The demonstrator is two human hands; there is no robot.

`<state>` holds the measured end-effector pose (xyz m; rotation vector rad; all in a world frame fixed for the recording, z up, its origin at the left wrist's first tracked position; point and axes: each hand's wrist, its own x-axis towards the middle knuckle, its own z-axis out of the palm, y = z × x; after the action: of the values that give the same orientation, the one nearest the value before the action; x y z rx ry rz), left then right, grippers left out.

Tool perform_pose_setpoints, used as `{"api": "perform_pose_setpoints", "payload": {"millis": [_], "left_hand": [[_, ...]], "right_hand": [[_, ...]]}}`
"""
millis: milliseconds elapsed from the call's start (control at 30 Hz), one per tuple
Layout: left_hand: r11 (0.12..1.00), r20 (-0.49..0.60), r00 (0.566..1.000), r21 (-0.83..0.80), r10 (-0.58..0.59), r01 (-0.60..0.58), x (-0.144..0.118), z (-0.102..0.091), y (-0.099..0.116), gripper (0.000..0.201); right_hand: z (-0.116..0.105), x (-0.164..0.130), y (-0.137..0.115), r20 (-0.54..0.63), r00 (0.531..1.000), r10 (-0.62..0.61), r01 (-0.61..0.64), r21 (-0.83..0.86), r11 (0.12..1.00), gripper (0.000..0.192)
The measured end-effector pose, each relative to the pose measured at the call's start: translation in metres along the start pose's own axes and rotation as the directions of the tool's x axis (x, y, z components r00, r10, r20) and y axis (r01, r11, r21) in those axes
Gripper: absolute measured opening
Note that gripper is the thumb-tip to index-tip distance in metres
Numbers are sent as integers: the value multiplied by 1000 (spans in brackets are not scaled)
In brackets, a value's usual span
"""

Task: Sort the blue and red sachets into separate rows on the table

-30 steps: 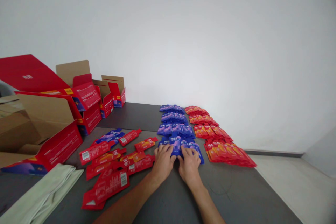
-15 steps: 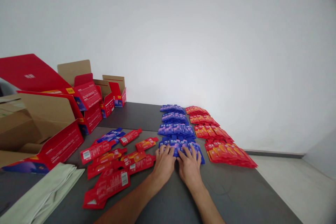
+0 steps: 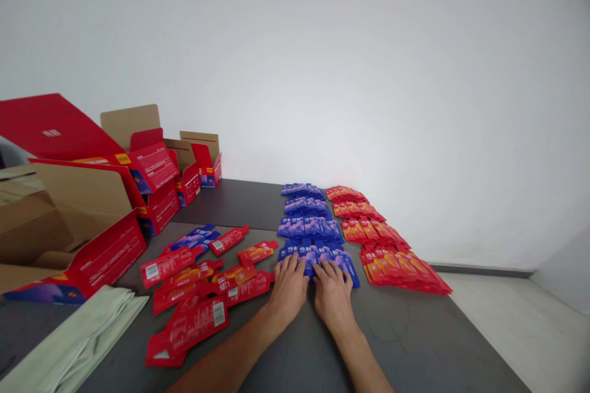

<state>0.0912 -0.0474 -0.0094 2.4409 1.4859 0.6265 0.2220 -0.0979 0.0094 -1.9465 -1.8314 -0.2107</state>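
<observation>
My left hand (image 3: 289, 287) lies palm down with its fingertips on the near edge of the front row of blue pouches (image 3: 318, 252). Beside it, my right hand (image 3: 332, 290) rests on the same row, fingers a little apart. Both hands are open, and their undersides are hidden. The blue pouches overlap one another, lying flat on the dark table. Behind them, more blue pouches (image 3: 310, 227) lie in several rows. To the right, red pouches (image 3: 401, 264) form a matching column of overlapping rows. Left of my left hand, loose red pouches (image 3: 198, 325) are scattered.
Open red cardboard boxes (image 3: 108, 252) with brown insides stand along the left. A folded pale green cloth (image 3: 87, 344) lies at the near left. The grey table (image 3: 415, 344) ends at a right edge above a light floor. A white wall (image 3: 322, 73) rises behind.
Both hands have drawn very slightly back toward me, uncovering more of the front blue pouches. The pouches, boxes and cloth look unmoved.
</observation>
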Motion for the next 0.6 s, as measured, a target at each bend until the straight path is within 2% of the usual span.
{"api": "perform_pose_setpoints", "payload": {"millis": [300, 600], "left_hand": [[1000, -30, 1000, -20, -9, 8, -5, -10, 2, 55], [999, -55, 998, -34, -27, 25, -12, -40, -13, 52]], "right_hand": [[-3, 3, -14, -44, 999, -19, 18, -14, 1000, 38], [3, 16, -39, -76, 995, -71, 70, -10, 997, 36]]}}
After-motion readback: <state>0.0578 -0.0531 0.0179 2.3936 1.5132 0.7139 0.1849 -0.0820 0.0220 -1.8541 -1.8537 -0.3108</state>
